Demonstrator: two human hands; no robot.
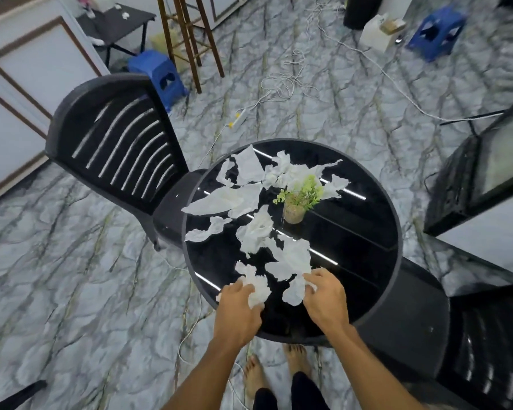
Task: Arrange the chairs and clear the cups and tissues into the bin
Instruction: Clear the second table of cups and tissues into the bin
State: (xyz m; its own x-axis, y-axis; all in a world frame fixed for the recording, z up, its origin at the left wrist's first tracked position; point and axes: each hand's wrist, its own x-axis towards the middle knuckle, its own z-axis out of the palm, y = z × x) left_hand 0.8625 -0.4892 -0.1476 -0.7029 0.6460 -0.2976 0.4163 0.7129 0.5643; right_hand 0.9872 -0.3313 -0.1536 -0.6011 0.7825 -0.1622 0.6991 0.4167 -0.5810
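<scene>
Left hand [240, 303]: over the near-left edge of the bench, fingers curled around a crumpled white tissue [258, 287] and gripping it.
Right hand [325, 294]: over the near edge of the bench, fingers bent and pinching the upper part of another tissue [293, 292] that hangs down toward the rim.
Bench [353, 247]: round, glossy black top reflecting strip lights; the person stands barefoot at its near side.
Loose tissues [251, 199]: many torn and crumpled white pieces spread over the left and middle of the bench, from the far rim down to the hands; several overlap.
Large tissue near the hands [290, 258]: lies flat on the top just beyond the right hand, touching a crumpled one farther in.
Potted plant [296, 202]: small green sprig in a pale woven-looking pot, upright near the middle of the bench, tissues touching it on the far side.
Left chair [116, 149]: black, slatted back, seat tucked against the left side of the bench.
Right chair [480, 350]: black, at the near right of the bench, only partly in view.
Floor [71, 261]: grey marbled tiles with white cords trailing across it.
Blue stools [157, 74]: one behind the left chair, another at the far right, well apart from the bench.
Cups and bin: cannot tell where they are.
</scene>
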